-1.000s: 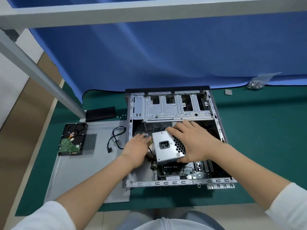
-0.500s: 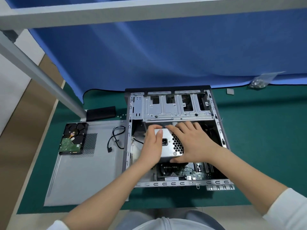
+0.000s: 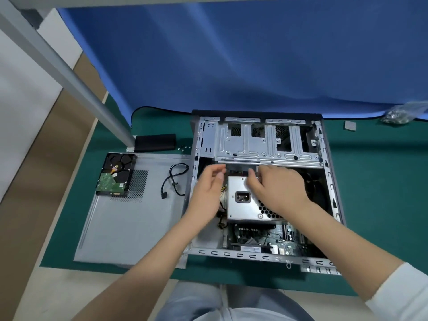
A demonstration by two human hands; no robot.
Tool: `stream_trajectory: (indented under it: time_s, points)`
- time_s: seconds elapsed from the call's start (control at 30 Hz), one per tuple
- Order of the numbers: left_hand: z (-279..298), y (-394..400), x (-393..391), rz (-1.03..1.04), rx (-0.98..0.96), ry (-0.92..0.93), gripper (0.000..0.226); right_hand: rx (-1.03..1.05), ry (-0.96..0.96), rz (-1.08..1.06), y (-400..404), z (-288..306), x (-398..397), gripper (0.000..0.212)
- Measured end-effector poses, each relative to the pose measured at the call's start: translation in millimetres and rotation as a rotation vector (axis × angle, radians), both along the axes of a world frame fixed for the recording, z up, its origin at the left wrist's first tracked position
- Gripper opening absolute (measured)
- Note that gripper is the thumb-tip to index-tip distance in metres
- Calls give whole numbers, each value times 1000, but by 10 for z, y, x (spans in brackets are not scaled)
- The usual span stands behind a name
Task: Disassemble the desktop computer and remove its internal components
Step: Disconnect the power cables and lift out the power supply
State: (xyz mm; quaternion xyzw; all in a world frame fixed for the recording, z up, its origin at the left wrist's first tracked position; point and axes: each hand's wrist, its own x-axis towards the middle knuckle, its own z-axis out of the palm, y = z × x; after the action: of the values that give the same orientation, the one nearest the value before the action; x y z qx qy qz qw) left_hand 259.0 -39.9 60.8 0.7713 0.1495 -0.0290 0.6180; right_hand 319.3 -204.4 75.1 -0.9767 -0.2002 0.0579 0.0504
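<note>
Hands work a boxy power supply (image 3: 245, 200): right hand (image 3: 278, 188) grips its far edge, left hand (image 3: 208, 191) loosely open; likely heavy, rigid.

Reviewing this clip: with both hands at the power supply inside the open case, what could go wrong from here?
1. Yellow and black wires run from the power supply down into the case; lifting before they are freed could strain a connector.
2. The right hand covers the unit while the left hand only hovers beside it, so it may tip onto the motherboard below.
3. The drive cage edge sits close above the fingers; they could scrape it.
</note>
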Motion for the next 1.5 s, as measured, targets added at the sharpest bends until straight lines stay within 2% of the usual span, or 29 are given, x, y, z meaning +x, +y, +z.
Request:
stream_trajectory:
  time_s: [0.1, 0.23, 0.37, 0.5, 0.57, 0.67, 0.73, 0.83, 0.9, 0.97, 1.23, 1.4, 1.47, 1.5]
  points:
    - [-28, 411, 0, 221, -10, -38, 31, -28, 60, -115, 173, -21, 43, 49]
    - [-346, 1010, -16, 358, 159, 86, 27, -48, 0, -182, 236, -51, -9, 44]
    - [-790, 1419, 35, 226, 429, 293, 27, 26, -33, -213, 242, -65, -32, 38]
    - [-956, 1397, 208, 40, 491, 373, 29, 52, -64, -206, 218, -68, -46, 38]
    - [-888, 1265, 285, 94, 475, 282, 27, 59, -73, -197, 207, -63, -35, 38]
    - [-613, 1029, 408, 171, 492, -113, 21, 82, -75, -205, 194, -62, -34, 37]
    - [-407, 854, 522, -18, 586, -310, 17, 102, -83, -211, 194, -64, -42, 37]
    - [-267, 565, 715, -397, 778, -371, 20, 115, -73, -206, 196, -58, -33, 37]
    - [-268, 409, 826, -535, 845, -340, 23, 117, -75, -209, 195, -49, -32, 37]
    - [-299, 305, 907, -586, 830, -298, 22, 124, -88, -212, 198, -50, -33, 37]
    - [-266, 179, 1081, -608, 796, -130, 18, 148, -66, -234, 202, -52, -27, 42]
    - [-162, 98, 1209, -688, 912, 44, 17, 155, -64, -247, 189, -38, -33, 39]
    - [-95, 79, 1220, -669, 867, 93, 14, 174, -75, -248, 186, -35, -28, 37]
    - [-58, 79, 1205, -621, 783, 102, 11, 184, -87, -248, 187, -31, -27, 36]
